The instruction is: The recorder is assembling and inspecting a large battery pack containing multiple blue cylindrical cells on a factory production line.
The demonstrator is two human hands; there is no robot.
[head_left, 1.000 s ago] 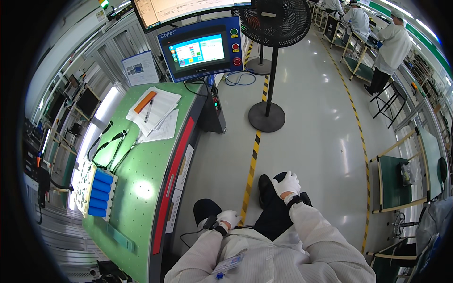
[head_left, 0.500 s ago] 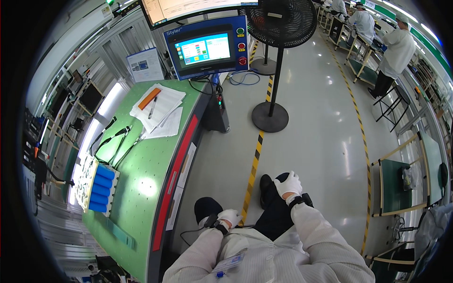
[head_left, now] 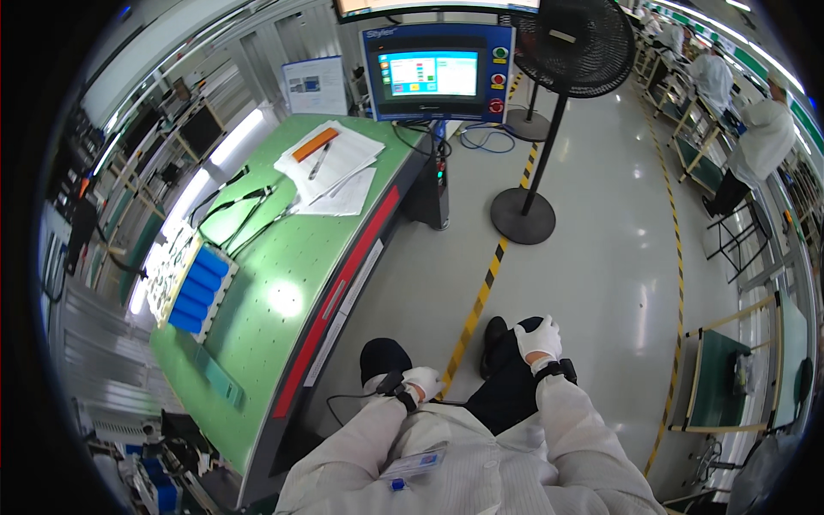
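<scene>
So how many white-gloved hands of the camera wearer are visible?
2: the white-gloved left hand by the dark-trousered left knee, and the white-gloved right hand on the dark-trousered right leg.

View turned left: control screen [head_left: 433, 75] shifted from past 11 to 12 o'clock, fan [head_left: 573, 50] from past 12 to 1 o'clock; blue object [head_left: 161, 486] newly visible between 7 and 8 o'clock

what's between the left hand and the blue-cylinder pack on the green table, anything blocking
The left knee and the red edge of the green table lie between the left hand and the blue-cylinder pack; no loose object shows along that line.
</scene>
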